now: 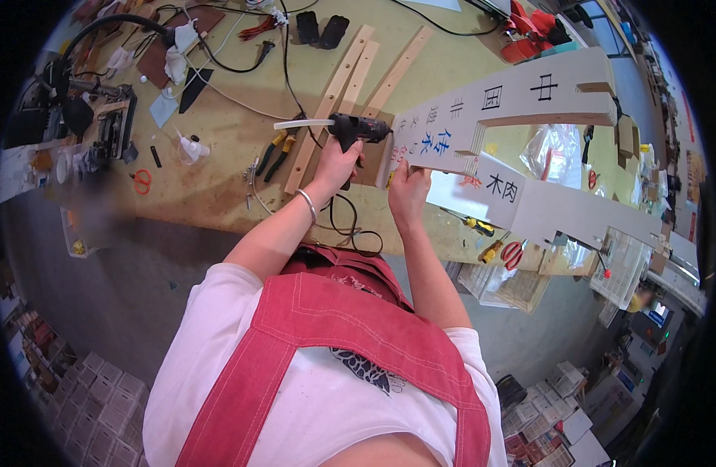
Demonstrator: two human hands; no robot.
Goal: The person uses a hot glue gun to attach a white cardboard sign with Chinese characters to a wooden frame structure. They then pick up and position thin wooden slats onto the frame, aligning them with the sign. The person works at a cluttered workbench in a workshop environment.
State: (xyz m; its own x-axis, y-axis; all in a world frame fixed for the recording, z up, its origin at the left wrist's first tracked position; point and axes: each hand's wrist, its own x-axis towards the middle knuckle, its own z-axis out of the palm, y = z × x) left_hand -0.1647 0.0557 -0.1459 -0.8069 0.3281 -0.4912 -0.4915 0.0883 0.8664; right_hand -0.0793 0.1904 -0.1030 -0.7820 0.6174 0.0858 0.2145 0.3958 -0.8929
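My left hand [339, 165] is wrapped round the handle of a black hot glue gun [364, 128]. A white glue stick [302, 123] sticks out of its rear, and its nozzle is at the left end of a pale slotted board [498, 128]. The board is printed with black, blue and red characters. My right hand [409, 191] grips the near edge of the board by that end, thumb on top; the fingers underneath are hidden. A second pale board [575, 208] with cut-outs extends to the right, its near side past the table edge.
Wooden strips [338, 82] and pliers [277, 156] lie beside the glue gun. Cables [292, 86] cross the table [241, 175]. Red scissors [512, 254] and yellow-handled screwdrivers [479, 226] lie near the front edge. A lamp arm [117, 22] curves over the far left.
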